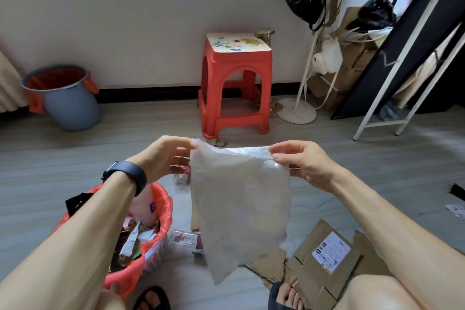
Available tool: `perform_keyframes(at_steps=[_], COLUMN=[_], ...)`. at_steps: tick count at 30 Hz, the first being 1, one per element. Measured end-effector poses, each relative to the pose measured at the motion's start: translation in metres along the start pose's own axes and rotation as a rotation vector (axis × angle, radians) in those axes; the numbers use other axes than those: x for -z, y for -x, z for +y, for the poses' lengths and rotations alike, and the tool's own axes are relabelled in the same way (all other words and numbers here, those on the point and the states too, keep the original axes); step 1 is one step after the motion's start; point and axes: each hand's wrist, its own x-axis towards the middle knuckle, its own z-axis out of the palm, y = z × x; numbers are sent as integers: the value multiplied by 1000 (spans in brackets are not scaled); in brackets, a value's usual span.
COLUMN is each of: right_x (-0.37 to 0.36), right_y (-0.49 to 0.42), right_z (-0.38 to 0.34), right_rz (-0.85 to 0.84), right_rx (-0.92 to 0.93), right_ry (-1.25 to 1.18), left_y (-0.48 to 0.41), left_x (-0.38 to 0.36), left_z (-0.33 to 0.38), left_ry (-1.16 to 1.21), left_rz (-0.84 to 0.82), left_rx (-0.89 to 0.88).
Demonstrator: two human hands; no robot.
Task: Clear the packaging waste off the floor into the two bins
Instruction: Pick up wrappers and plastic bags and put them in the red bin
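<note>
While the near bin (166, 205) at your left already holds a heap of wrappers and scraps, plenty of waste lies on the floor (100, 158), so you look to be about midway through the job. Flattened cardboard (324, 259) with a shipping label sits by your right foot. Clear plastic wrappers (183, 238) lie just beside the near bin, and a crushed bottle (181, 179) lies beyond them. Small scraps (456, 210) wait well off to your right. The far bin (73, 108) stands by the wall, well apart from you, and what it holds cannot be seen from here. The piece in hand is a translucent bag (239, 199), held up in the air between your hands and hanging down over the cardboard and wrappers, just right of the near bin. Your left hand (166, 156) pinches its top left corner between thumb and fingertips, the forearm reaching out above the near bin. Your right hand (304, 163) pinches the top right edge, thumb on the near face and the other fingers curled behind it. Both arms are stretched forward at about the same height, drawing the top edge fairly taut.
</note>
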Motion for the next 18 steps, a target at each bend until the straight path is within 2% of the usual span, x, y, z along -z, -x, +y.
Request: perform_keyframes(at_steps=[5,9,18], right_x=[2,2,3], right_y=[-1,-4,-2], right_z=[0,3,2], right_rz=[75,65,115], right_rx=[52,40,100], right_ry=[-86,-76,26], left_y=[0,-2,-7], left_x=[-7,-15,-21], left_z=[-4,-9,-3], left_ry=[-181,-365,-502], left_rz=[-125,-41,160], left_rx=[79,55,-147])
